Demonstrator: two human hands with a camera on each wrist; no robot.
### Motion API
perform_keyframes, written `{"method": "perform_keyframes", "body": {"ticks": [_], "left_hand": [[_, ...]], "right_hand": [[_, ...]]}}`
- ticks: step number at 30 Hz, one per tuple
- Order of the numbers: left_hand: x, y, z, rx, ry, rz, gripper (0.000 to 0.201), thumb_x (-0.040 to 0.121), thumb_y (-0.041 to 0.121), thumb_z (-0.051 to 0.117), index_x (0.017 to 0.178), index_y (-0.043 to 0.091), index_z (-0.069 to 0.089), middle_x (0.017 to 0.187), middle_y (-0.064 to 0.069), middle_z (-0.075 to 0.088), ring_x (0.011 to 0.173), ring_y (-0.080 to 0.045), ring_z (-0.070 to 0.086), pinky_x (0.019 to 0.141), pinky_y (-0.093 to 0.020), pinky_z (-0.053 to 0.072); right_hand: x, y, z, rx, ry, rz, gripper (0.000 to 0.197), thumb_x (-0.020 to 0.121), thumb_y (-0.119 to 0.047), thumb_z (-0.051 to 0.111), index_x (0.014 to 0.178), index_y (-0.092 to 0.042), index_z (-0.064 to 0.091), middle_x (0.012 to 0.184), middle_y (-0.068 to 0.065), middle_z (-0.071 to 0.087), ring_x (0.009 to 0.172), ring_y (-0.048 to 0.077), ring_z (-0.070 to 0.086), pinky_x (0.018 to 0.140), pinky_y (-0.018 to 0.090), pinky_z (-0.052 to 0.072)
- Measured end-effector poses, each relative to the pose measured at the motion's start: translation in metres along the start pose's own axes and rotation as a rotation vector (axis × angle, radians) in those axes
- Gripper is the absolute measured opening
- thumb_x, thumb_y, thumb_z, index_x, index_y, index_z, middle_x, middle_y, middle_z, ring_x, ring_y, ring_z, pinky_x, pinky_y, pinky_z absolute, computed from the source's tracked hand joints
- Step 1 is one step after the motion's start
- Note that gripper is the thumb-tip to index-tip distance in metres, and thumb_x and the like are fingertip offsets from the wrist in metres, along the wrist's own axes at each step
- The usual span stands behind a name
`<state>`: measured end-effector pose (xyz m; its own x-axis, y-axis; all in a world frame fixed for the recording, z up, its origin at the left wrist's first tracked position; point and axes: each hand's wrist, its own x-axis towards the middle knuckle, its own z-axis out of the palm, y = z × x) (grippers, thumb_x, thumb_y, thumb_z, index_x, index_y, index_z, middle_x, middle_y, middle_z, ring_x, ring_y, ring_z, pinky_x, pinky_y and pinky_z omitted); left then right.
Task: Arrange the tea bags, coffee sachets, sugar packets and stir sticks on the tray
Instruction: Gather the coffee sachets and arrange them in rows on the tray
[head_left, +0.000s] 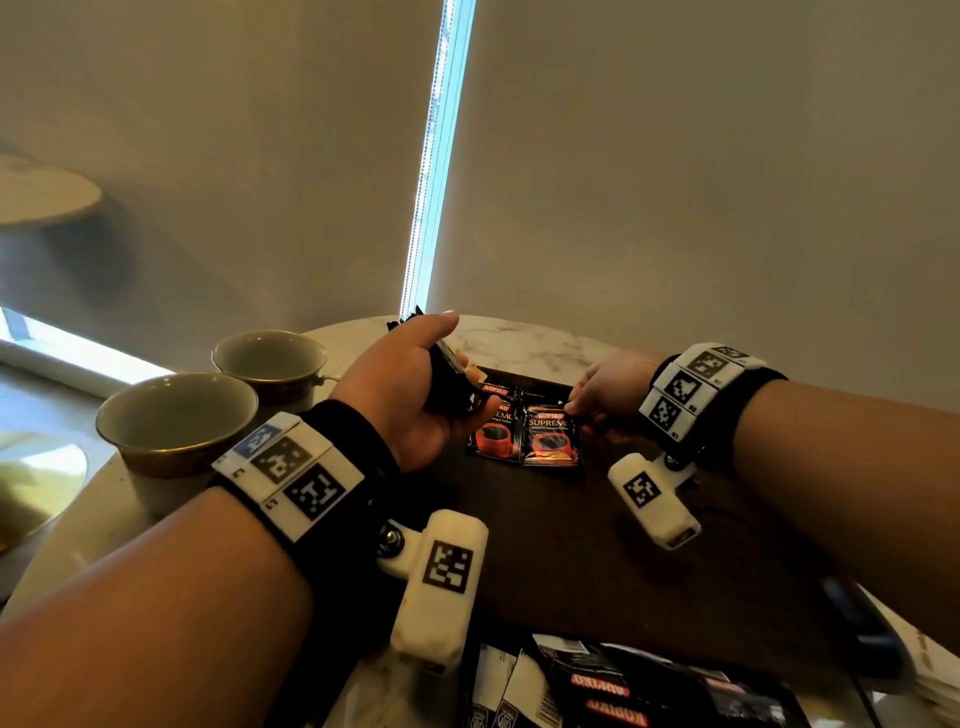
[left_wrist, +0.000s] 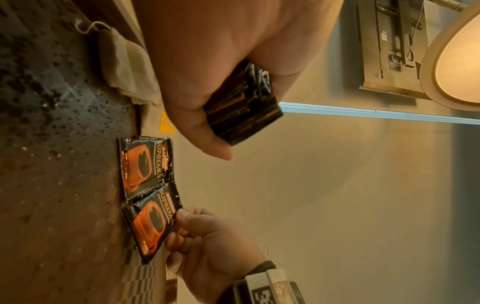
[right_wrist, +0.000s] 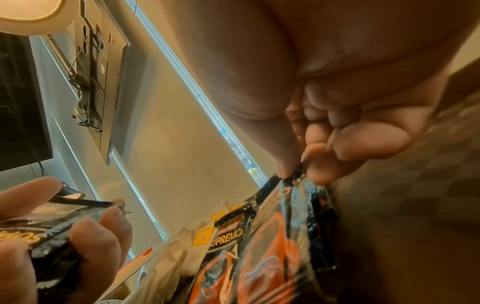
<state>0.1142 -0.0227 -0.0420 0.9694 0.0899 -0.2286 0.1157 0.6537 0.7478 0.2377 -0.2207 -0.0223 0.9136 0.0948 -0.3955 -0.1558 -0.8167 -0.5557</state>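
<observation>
A dark wooden tray (head_left: 561, 525) lies on the marble table. Two black coffee sachets with red cups lie side by side at its far end, the left sachet (head_left: 493, 431) and the right sachet (head_left: 553, 436). My right hand (head_left: 597, 395) pinches the top corner of the right sachet (left_wrist: 153, 222) (right_wrist: 293, 226) between thumb and fingers. Just left of them, above the tray, my left hand (head_left: 410, 389) grips a small stack of black sachets (left_wrist: 241, 109) (right_wrist: 52, 226). Tea bags (left_wrist: 127, 65) with yellow tags lie beyond the coffee sachets.
Two empty cups (head_left: 176, 426) (head_left: 270, 364) stand to the left of the tray. More black sachets and white packets (head_left: 597, 686) lie at the table's near edge. A dark blue object (head_left: 862, 623) lies by the tray's right corner.
</observation>
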Motion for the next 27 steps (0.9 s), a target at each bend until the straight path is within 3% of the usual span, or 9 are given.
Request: {"method": "perform_keyframes", "body": {"ticks": [2, 7, 14, 16, 18, 20, 22, 25, 27], "left_hand": [[-0.001, 0.001, 0.001, -0.018, 0.012, -0.001, 0.034, 0.097, 0.04, 0.063, 0.104, 0.007, 0.055, 0.085, -0.007, 0.052, 0.072, -0.016, 0.054, 0.058, -0.035, 0.06], [0.0, 0.001, 0.0, -0.057, -0.002, 0.04, 0.047, 0.091, 0.046, 0.068, 0.12, 0.012, 0.054, 0.095, -0.009, 0.054, 0.078, -0.018, 0.055, 0.055, -0.033, 0.057], [0.001, 0.001, -0.004, -0.1, -0.023, 0.032, 0.042, 0.089, 0.023, 0.051, 0.125, 0.002, 0.053, 0.107, -0.018, 0.054, 0.091, -0.03, 0.061, 0.063, -0.046, 0.06], [0.003, 0.001, -0.003, -0.072, -0.024, 0.032, 0.031, 0.092, 0.018, 0.046, 0.118, 0.004, 0.053, 0.107, -0.021, 0.056, 0.091, -0.032, 0.065, 0.064, -0.049, 0.061], [0.004, 0.001, -0.003, -0.033, -0.02, 0.02, 0.036, 0.094, 0.017, 0.044, 0.126, 0.001, 0.051, 0.116, -0.025, 0.061, 0.096, -0.034, 0.068, 0.066, -0.054, 0.061], [0.006, 0.001, -0.004, 0.01, -0.018, 0.001, 0.042, 0.095, 0.018, 0.043, 0.134, 0.003, 0.05, 0.125, -0.026, 0.064, 0.102, -0.039, 0.069, 0.072, -0.06, 0.06], [0.007, 0.002, -0.005, 0.055, -0.003, -0.008, 0.042, 0.095, 0.02, 0.045, 0.133, 0.004, 0.052, 0.119, -0.025, 0.068, 0.097, -0.04, 0.071, 0.078, -0.064, 0.058], [0.009, 0.001, -0.009, 0.105, 0.026, 0.013, 0.038, 0.094, 0.022, 0.049, 0.128, 0.007, 0.057, 0.1, -0.018, 0.074, 0.084, -0.031, 0.073, 0.073, -0.047, 0.059], [0.011, 0.001, -0.011, 0.093, 0.017, 0.011, 0.041, 0.094, 0.021, 0.049, 0.132, 0.007, 0.055, 0.106, -0.02, 0.073, 0.087, -0.033, 0.072, 0.066, -0.041, 0.058]], "right_hand": [[0.002, -0.001, 0.0, 0.001, -0.012, 0.007, 0.005, 0.092, -0.004, 0.066, 0.088, -0.005, 0.064, 0.056, 0.007, 0.057, 0.054, 0.02, 0.053, 0.047, 0.03, 0.043], [0.004, -0.001, -0.001, 0.061, -0.096, 0.027, 0.015, 0.097, -0.002, 0.057, 0.083, -0.005, 0.059, 0.051, 0.004, 0.05, 0.048, 0.016, 0.046, 0.041, 0.023, 0.04], [0.003, -0.006, -0.004, 0.087, -0.15, 0.067, 0.017, 0.102, -0.008, 0.051, 0.085, -0.007, 0.054, 0.047, 0.0, 0.046, 0.036, 0.012, 0.044, 0.036, 0.019, 0.038], [-0.007, -0.013, -0.005, -0.084, -0.011, -0.018, 0.008, 0.098, -0.015, 0.061, 0.093, -0.008, 0.061, 0.059, 0.0, 0.058, 0.049, 0.013, 0.054, 0.04, 0.023, 0.04], [-0.016, -0.019, -0.006, -0.189, 0.157, -0.199, 0.011, 0.091, -0.02, 0.072, 0.099, -0.017, 0.066, 0.085, 0.002, 0.069, 0.068, 0.014, 0.063, 0.049, 0.027, 0.047], [-0.028, -0.027, -0.005, -0.151, 0.159, -0.392, 0.023, 0.084, -0.02, 0.078, 0.101, -0.029, 0.067, 0.103, 0.003, 0.071, 0.081, 0.014, 0.065, 0.068, 0.033, 0.056], [-0.045, -0.032, -0.003, -0.175, 0.102, -0.535, 0.038, 0.079, -0.021, 0.082, 0.107, -0.041, 0.065, 0.11, -0.004, 0.066, 0.092, 0.013, 0.065, 0.086, 0.036, 0.056], [-0.067, -0.041, 0.005, -0.268, 0.086, -0.672, 0.059, 0.076, -0.024, 0.084, 0.12, -0.054, 0.059, 0.115, -0.013, 0.06, 0.101, 0.006, 0.061, 0.088, 0.029, 0.052], [-0.076, -0.044, 0.012, -0.315, 0.099, -0.737, 0.063, 0.076, -0.025, 0.084, 0.121, -0.059, 0.055, 0.117, -0.016, 0.059, 0.101, 0.003, 0.058, 0.086, 0.025, 0.05]]}}
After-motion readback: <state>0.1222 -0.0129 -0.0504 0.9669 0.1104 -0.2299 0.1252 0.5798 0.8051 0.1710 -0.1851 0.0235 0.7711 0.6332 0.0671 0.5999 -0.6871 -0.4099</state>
